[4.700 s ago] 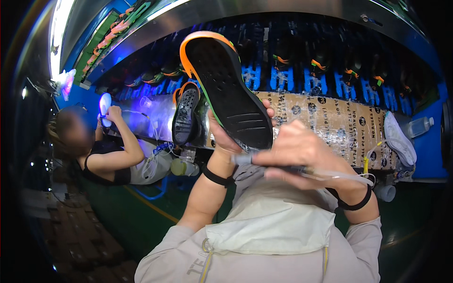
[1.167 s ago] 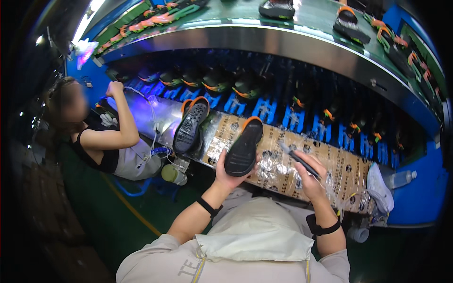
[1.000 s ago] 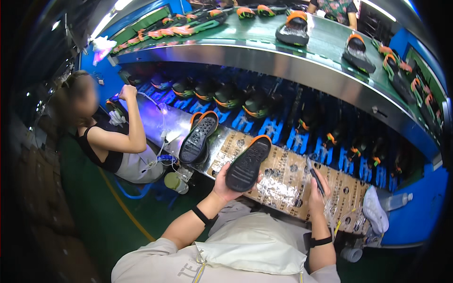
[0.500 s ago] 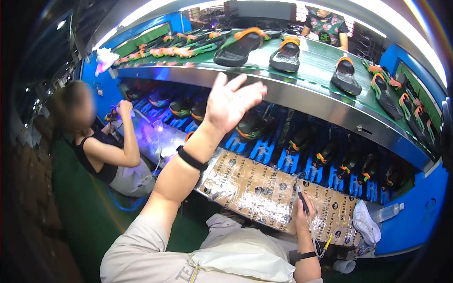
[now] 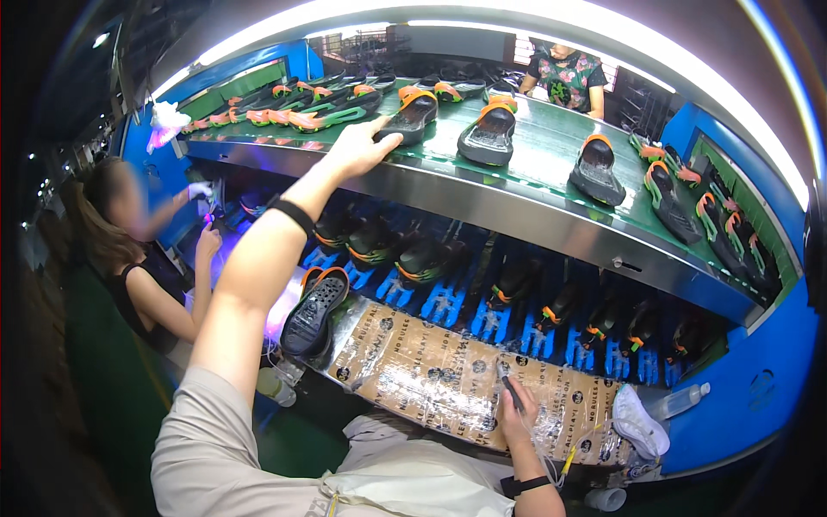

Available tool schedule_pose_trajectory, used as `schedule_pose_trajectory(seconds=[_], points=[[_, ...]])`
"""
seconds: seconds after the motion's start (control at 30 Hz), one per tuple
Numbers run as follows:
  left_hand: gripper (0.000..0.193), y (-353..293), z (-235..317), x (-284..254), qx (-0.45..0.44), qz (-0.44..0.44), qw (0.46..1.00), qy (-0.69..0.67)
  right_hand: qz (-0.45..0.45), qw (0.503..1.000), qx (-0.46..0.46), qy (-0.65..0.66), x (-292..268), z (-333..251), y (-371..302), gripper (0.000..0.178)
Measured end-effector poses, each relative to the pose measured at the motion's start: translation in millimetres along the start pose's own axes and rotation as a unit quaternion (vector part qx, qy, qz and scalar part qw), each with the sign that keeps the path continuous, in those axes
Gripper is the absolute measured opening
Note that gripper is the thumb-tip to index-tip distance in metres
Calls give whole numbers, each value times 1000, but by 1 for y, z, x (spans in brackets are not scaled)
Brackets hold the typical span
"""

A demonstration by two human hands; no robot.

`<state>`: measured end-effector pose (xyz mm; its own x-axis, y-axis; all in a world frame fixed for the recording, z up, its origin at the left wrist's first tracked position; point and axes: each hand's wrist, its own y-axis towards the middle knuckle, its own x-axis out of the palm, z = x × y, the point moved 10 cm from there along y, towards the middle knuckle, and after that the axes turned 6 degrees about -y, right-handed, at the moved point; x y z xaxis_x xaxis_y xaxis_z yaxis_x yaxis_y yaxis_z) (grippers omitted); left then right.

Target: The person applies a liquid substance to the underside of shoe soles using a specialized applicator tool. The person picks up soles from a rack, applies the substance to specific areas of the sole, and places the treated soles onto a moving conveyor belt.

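My left hand (image 5: 355,151) reaches up to the green conveyor belt (image 5: 551,142). Its thumb and fingers close around the near end of a black shoe sole (image 5: 415,119) with an orange heel rim. Low over the workbench, my right hand (image 5: 519,418) grips a black pen-shaped tool (image 5: 510,389) with a thin pale cord. The tool's tip points at the cardboard bench cover (image 5: 413,362). Another black sole (image 5: 317,312), with a perforated inside, rests at the bench's left end, beside my left forearm.
More soles (image 5: 597,171) stand along the belt. Under it, black shoes (image 5: 517,284) sit on blue racks (image 5: 491,326). A white shoe (image 5: 639,422) and a clear bottle (image 5: 676,402) lie at the bench's right. One co-worker (image 5: 159,293) sits left; another person (image 5: 564,77) stands beyond the belt.
My left hand has gone from spread open in the air below the belt to the sole on it. My right hand still holds the tool over the cardboard. The view has shifted.
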<state>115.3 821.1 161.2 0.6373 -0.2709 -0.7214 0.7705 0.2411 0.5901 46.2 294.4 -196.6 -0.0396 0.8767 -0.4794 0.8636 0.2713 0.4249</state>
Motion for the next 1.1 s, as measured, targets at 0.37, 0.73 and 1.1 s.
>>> schedule_pose_trajectory(seconds=[0.37,0.73,1.1], points=[[60,27,-94,-30,-44,53,925,374,8,1000,-12,-23,-3,-5,1,31],[44,21,-95,-123,-81,36,995,47,-4,1000,16,10,1,-1,-3,31],[98,-94,-146,-87,-179,253,920,-241,-16,999,-39,10,0,-49,17,29]])
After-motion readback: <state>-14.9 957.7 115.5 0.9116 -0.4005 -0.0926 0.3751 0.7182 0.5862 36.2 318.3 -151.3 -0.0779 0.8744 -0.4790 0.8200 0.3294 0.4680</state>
